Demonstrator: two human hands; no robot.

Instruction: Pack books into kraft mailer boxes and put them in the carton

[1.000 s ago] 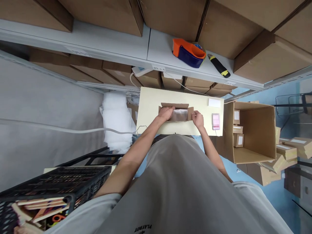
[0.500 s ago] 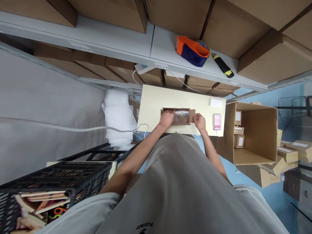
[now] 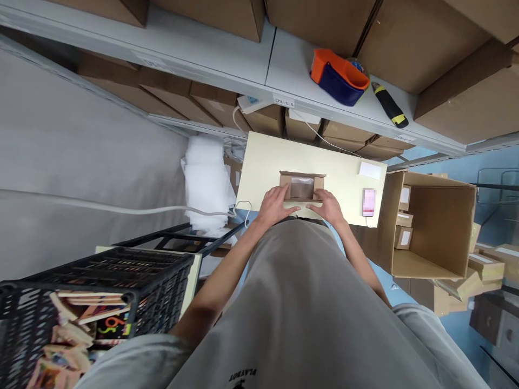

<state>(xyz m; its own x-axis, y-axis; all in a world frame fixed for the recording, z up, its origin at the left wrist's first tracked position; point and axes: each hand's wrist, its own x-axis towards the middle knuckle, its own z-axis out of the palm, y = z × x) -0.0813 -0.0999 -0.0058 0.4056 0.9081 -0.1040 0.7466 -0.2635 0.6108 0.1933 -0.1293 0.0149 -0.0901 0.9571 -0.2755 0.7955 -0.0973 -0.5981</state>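
Small carton (image 3: pixel 302 200) open on the tabletop (image 3: pixel 259 162); its closing looks partly done.
Left hand (image 3: pixel 275 205) and right hand (image 3: pixel 326 207) rest at its two ends, each grip spread, fingers on the short flaps (image 3: pixel 285 179), thumbs apart along the near side; clear plastic (image 3: pixel 302 187) shows between those flaps, so the filling seems done; the long far flap (image 3: pixel 304 174) stands raised and no tape shows on the carton, so folding the long flaps down appears left.
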